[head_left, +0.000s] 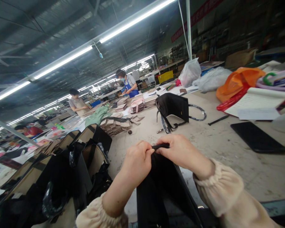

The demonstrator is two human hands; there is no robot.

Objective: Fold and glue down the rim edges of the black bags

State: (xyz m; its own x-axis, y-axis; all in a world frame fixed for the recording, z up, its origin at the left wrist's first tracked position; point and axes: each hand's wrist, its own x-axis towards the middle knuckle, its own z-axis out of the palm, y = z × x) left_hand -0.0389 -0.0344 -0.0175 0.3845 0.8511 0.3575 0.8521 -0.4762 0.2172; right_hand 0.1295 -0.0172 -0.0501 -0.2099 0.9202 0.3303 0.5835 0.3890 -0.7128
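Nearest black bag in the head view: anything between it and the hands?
Nothing visible: the bare left hand and right hand directly pinch the narrow black strip atop the nearest black bag. The boxy black bag stands beyond, not between.

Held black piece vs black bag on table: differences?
The held piece is pinched at its top by the left hand and right hand; the bag stands untouched on the table. The held piece runs out of frame; the bag is wholly in view, with a shiny loop handle. Both are black.
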